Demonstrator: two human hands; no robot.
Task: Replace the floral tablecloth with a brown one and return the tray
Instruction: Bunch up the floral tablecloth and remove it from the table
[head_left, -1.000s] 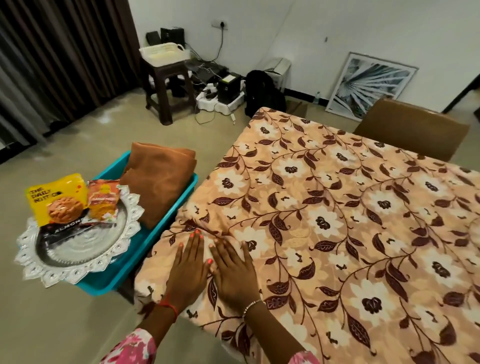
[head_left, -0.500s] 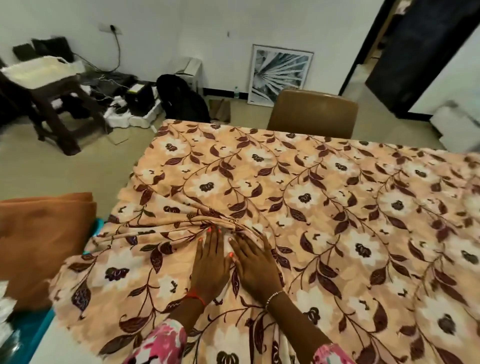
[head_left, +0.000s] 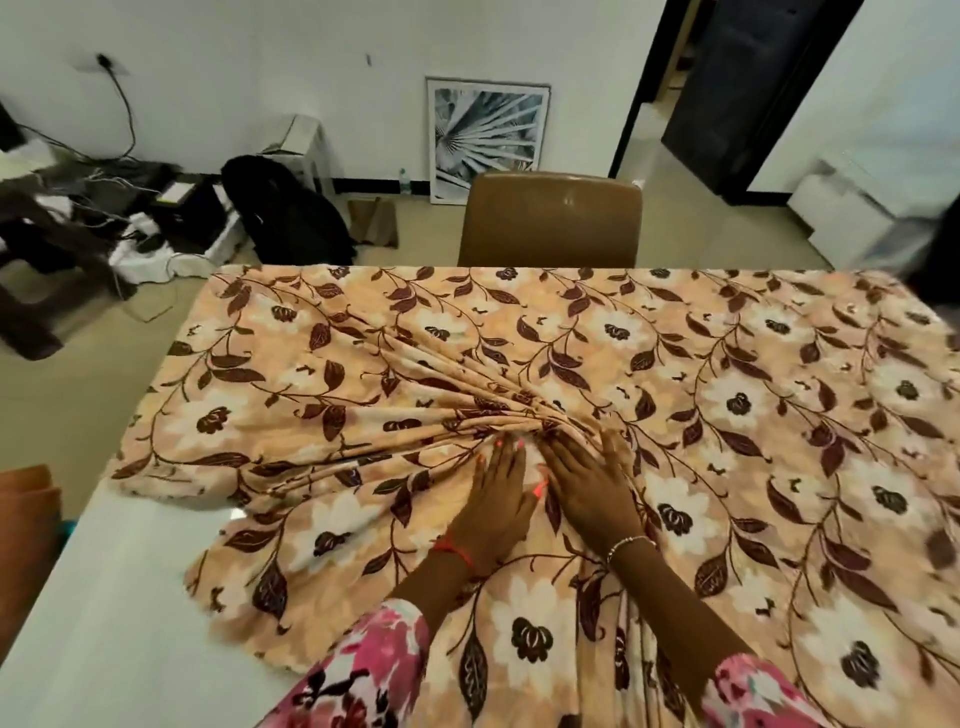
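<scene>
Left hand (head_left: 498, 501) and right hand (head_left: 589, 483) lay side by side, palms down and fingers straight, pressing the floral tablecloth (head_left: 727, 395); neither gripped anything. Folds fanned from the fingertips toward the left. There the cloth sat rucked, and the white desk (head_left: 104, 597) showed bare at its near-left corner.

Step judged: stripping the floral cloth, early on. The next move probably calls for gathering the bunch and drawing the rest off.

The cloth was soft, peach with white flowers and brown leaves. The folded brown tablecloth (head_left: 23, 519) waited at the left edge; the tray was out of view.
</scene>
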